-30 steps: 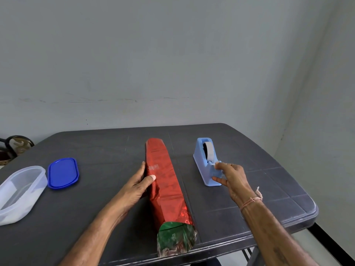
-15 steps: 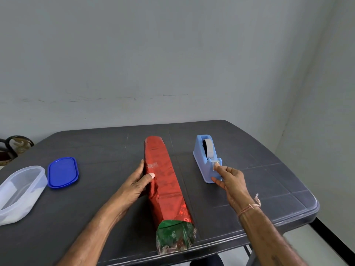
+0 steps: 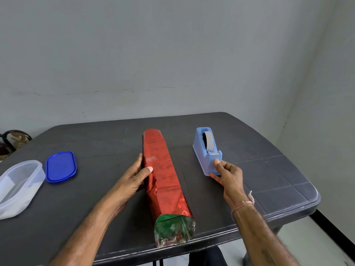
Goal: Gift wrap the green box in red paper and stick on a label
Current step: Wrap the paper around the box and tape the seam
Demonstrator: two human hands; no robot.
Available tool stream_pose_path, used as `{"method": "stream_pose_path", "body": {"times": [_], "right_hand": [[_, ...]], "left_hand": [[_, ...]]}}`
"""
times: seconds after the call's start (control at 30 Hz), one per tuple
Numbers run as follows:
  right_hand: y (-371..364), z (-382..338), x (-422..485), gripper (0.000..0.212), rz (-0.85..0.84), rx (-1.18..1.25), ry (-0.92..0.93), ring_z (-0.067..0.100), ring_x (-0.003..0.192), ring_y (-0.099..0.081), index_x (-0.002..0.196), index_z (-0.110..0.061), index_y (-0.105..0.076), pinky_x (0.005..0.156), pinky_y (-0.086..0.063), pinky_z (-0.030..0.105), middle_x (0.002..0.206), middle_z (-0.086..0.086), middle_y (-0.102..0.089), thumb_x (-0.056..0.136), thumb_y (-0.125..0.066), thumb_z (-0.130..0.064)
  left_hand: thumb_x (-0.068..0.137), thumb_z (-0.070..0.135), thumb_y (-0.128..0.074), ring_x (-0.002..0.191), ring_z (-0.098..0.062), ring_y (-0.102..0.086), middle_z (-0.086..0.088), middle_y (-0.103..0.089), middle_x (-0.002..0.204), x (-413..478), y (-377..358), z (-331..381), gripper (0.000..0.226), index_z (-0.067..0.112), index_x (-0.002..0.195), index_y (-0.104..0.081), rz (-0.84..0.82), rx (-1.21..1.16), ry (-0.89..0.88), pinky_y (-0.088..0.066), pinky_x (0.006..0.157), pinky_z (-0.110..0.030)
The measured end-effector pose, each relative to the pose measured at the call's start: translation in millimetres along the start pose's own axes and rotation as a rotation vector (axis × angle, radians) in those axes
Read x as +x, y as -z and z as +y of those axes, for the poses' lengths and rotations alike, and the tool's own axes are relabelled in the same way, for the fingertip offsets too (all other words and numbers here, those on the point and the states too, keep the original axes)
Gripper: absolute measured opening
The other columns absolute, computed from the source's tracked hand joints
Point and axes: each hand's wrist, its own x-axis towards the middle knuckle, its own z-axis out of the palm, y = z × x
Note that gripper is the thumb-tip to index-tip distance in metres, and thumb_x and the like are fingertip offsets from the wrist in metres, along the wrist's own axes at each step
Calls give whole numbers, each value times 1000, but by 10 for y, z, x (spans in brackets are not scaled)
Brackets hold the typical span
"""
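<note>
With left hand [image 3: 132, 177] clasping the green box [image 3: 172, 225] through its red paper [image 3: 163, 169] on the table [image 3: 259, 169] and right hand [image 3: 227, 175] curled at the tape dispenser [image 3: 204, 148] (on tape or not, cannot tell), expect light, stiff, slippery parcel; grip long sides.

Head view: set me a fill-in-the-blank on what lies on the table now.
The left hand holds the box, wrapped in ____ paper.
The box's near end shows ____.
The dispenser stands to the box's ____.
The lid beside the tub is ____.
Missing: red; green; right; blue.
</note>
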Motion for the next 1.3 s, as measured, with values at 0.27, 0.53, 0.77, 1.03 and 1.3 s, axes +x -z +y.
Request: {"method": "stream_pose_path", "body": {"times": [0.27,0.53,0.77,1.03,1.3], "right_hand": [[48,150,-26,22,116,-243,62,16,76,-68,68,-10,-74,83,-60,41,89,5,-78,89,-74,-10],[118,-32,-386,19,-58,-137,76,14,89,-67,100,-3,-72,80,-62,31,95,10,-73,99,-67,-21],[-377,-596,-293,27,-449,-225,179,17,95,-71,103,0,-72,81,-60,29,98,13,-73,100,-64,-25],[-1105,-760,-63,23,-705,-428,196,16,81,-69,94,-2,-69,78,-60,27,88,12,-69,99,-66,-25],[-1333,-782,83,27,-770,-612,255,10,72,-61,100,3,-69,72,-58,26,85,6,-67,101,-65,-24]], "left_hand": [[103,25,-57,143,-2,-39,19,-34,160,2,22,-11,70,33,162,-20,-7,17,-6,-33,117,-30],[102,22,-59,131,8,-52,26,-53,146,43,64,-10,65,35,159,-30,-31,49,-26,-43,105,-17],[98,2,-61,100,35,-49,37,-47,131,112,91,72,73,30,156,-26,-15,22,-25,-43,85,0],[91,52,-68,121,8,-59,32,-66,125,198,111,69,43,48,132,-57,95,16,-26,-51,96,-28],[94,27,-72,103,-5,-69,11,-72,116,368,120,122,24,35,117,-68,248,22,-39,-50,74,-25]]}}
